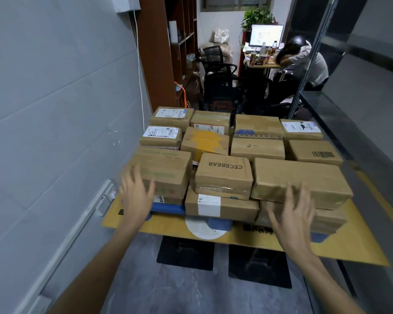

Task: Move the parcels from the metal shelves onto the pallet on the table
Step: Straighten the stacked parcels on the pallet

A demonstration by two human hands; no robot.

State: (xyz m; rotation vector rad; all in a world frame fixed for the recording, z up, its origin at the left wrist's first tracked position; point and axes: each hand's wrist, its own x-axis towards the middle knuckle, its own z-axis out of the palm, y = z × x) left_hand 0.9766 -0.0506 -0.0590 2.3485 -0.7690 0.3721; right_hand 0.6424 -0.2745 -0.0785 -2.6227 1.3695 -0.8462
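Parcels: brown cardboard boxes, two layers deep at the near side, packed edge to edge over the centre of the frame on a blue pallet, of which only a strip shows at lower left of the stack. The pallet stands on a table covered with a yellow printed sheet. Left hand: spread open, holding nothing, blurred, just in front of the tall left-front parcel; contact cannot be told. Right hand: likewise open and empty, at the near face of the long right-front parcel. Risks, as judged: the long parcel juts past the box beneath it toward the right edge, and a push from the near side could tip or slide it off; the CECEBEAR box sits on uneven support and may shift if its neighbours are nudged. Open room: no gap on top for another parcel without a further layer; a bare margin of table at the near and right edges; the wall is close on the left and a glass partition on the right, leaving only a narrow aisle for the arms.
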